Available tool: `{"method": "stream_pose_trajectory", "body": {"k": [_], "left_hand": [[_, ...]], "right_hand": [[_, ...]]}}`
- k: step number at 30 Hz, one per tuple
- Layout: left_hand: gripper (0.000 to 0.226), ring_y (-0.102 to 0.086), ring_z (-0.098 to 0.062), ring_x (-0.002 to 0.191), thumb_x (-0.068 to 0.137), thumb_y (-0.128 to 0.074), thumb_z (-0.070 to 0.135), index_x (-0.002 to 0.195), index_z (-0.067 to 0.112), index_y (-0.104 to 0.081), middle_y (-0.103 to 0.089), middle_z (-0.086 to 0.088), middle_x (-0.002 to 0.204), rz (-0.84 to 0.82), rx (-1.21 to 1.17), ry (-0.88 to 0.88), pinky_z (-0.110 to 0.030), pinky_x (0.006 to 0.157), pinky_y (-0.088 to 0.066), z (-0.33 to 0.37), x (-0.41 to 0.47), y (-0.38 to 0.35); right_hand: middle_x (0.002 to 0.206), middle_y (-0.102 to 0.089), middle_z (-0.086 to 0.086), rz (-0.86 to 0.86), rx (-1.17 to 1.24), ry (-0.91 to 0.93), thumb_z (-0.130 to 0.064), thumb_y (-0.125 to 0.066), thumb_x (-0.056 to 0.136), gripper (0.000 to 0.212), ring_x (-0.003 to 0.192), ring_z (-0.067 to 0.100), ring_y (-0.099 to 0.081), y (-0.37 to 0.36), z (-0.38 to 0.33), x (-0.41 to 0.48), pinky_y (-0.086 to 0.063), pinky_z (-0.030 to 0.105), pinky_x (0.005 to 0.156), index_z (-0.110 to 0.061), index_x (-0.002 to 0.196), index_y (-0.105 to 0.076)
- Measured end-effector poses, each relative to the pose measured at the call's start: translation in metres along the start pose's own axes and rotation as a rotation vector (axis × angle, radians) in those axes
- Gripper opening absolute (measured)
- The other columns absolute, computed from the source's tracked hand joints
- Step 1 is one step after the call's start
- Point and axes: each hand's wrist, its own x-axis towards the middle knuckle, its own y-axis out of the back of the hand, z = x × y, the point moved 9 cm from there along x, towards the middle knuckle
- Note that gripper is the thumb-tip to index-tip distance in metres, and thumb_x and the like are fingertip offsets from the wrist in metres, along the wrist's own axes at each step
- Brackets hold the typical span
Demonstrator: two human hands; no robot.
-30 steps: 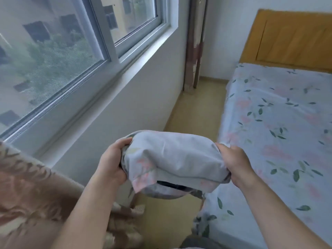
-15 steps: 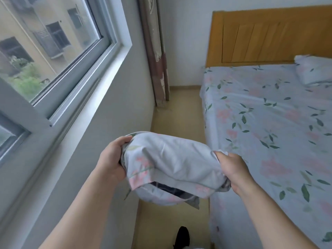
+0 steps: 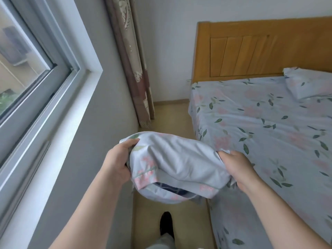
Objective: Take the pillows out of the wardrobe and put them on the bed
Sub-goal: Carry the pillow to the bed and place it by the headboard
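Observation:
I hold a pale blue floral pillow (image 3: 179, 162) in front of me, over the floor strip beside the bed. My left hand (image 3: 117, 161) grips its left end and my right hand (image 3: 235, 168) grips its right end. A dark inner fabric shows at the open lower edge of the pillowcase. The bed (image 3: 260, 133) with a matching floral sheet lies to the right. A second pillow (image 3: 309, 83) in the same fabric rests on the bed near the wooden headboard (image 3: 260, 51). No wardrobe is in view.
A narrow floor strip (image 3: 170, 114) runs between the bed and the wall with the window (image 3: 27, 72) on the left. A brown patterned curtain (image 3: 133, 56) hangs in the far corner. My foot in a dark shoe (image 3: 166, 223) is on the floor below the pillow.
I have walked forward along the bed with the pillow held the same way. The view has swung right, the headboard and the second pillow are closer, and the window has slid to the left.

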Motion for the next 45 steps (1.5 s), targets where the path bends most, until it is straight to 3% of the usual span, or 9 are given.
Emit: {"method": "stream_pose_trajectory", "body": {"k": [4, 7, 18, 23, 28, 33, 37, 40, 45], "left_hand": [[0.053, -0.072, -0.039, 0.103, 0.070, -0.080, 0.019, 0.121, 0.008, -0.069, -0.075, -0.019, 0.113, -0.046, 0.057, 0.069, -0.058, 0.085, -0.057, 0.067, 0.081, -0.043], [0.053, -0.074, -0.038, 0.098, 0.070, -0.081, 0.015, 0.121, 0.009, -0.068, -0.076, -0.019, 0.109, -0.050, 0.083, 0.034, -0.059, 0.083, -0.058, 0.121, 0.131, -0.085], [0.039, -0.075, -0.036, 0.093, 0.073, -0.081, 0.008, 0.111, 0.010, -0.072, -0.077, -0.017, 0.102, -0.058, 0.270, -0.089, -0.053, 0.083, -0.060, 0.271, 0.319, -0.248], [0.026, -0.075, -0.026, 0.064, 0.080, -0.077, 0.002, 0.104, 0.004, -0.067, -0.077, -0.014, 0.080, -0.027, 0.367, -0.193, -0.034, 0.055, -0.061, 0.344, 0.383, -0.329], [0.035, -0.075, -0.038, 0.083, 0.076, -0.078, 0.014, 0.103, -0.005, -0.067, -0.075, -0.024, 0.094, -0.033, 0.565, -0.316, -0.054, 0.079, -0.062, 0.419, 0.453, -0.406], [0.048, -0.062, -0.029, 0.065, 0.064, -0.075, 0.036, 0.081, -0.007, -0.064, -0.066, -0.017, 0.069, -0.144, 0.909, -0.527, -0.055, 0.067, -0.054, 0.483, 0.528, -0.515], [0.049, -0.059, -0.030, 0.066, 0.079, -0.073, 0.039, 0.080, -0.009, -0.062, -0.067, -0.024, 0.076, -0.290, 1.122, -0.665, -0.039, 0.059, -0.040, 0.515, 0.579, -0.621], [0.051, -0.055, -0.024, 0.064, 0.084, -0.069, 0.045, 0.074, -0.004, -0.060, -0.063, -0.022, 0.075, -0.472, 1.299, -0.752, -0.035, 0.056, -0.036, 0.530, 0.604, -0.710], [0.054, -0.058, -0.026, 0.071, 0.085, -0.067, 0.053, 0.084, -0.001, -0.066, -0.068, -0.016, 0.080, -0.700, 1.349, -0.911, -0.036, 0.060, -0.042, 0.526, 0.613, -0.839]], "right_hand": [[0.087, -0.071, 0.026, 0.084, 0.004, -0.030, -0.032, -0.058, 0.085, 0.038, 0.071, 0.030, -0.064, -0.010, -0.057, 0.075, -0.036, 0.031, 0.061, 0.005, 0.093, -0.066], [0.067, -0.052, 0.017, 0.111, -0.007, -0.033, -0.031, -0.053, 0.082, 0.026, 0.060, 0.023, -0.050, -0.014, -0.100, 0.123, -0.033, 0.031, 0.057, -0.007, 0.071, -0.056], [0.063, -0.031, 0.009, 0.121, 0.121, -0.043, -0.022, -0.056, 0.084, 0.026, 0.063, 0.018, -0.034, -0.033, -0.201, 0.361, -0.025, 0.033, 0.060, -0.015, 0.071, -0.035], [0.058, -0.032, 0.008, 0.089, 0.221, -0.032, -0.020, -0.060, 0.083, 0.033, 0.061, 0.018, -0.035, -0.030, -0.267, 0.466, -0.025, 0.034, 0.061, -0.017, 0.064, -0.033], [0.053, -0.025, 0.005, 0.071, 0.252, 0.020, -0.017, -0.059, 0.083, 0.039, 0.053, 0.019, -0.027, -0.016, -0.343, 0.561, -0.021, 0.034, 0.057, -0.015, 0.059, -0.029], [0.066, -0.032, 0.013, 0.004, 0.230, 0.068, -0.028, -0.061, 0.072, 0.026, 0.060, 0.022, -0.033, 0.005, -0.391, 0.643, -0.025, 0.037, 0.058, -0.010, 0.066, -0.043], [0.067, -0.043, 0.020, -0.046, 0.467, 0.084, -0.028, -0.069, 0.062, 0.032, 0.063, 0.028, -0.040, 0.026, -0.416, 0.697, -0.033, 0.032, 0.056, 0.001, 0.067, -0.056], [0.049, -0.051, 0.008, -0.072, 0.609, 0.082, -0.024, -0.071, 0.065, 0.029, 0.043, 0.018, -0.049, 0.045, -0.437, 0.723, -0.040, 0.025, 0.050, -0.005, 0.048, -0.056], [0.049, -0.060, 0.005, 0.046, 0.801, 0.025, -0.018, -0.057, 0.075, 0.030, 0.041, 0.016, -0.057, 0.086, -0.447, 0.744, -0.045, 0.024, 0.046, -0.010, 0.048, -0.067]]}}
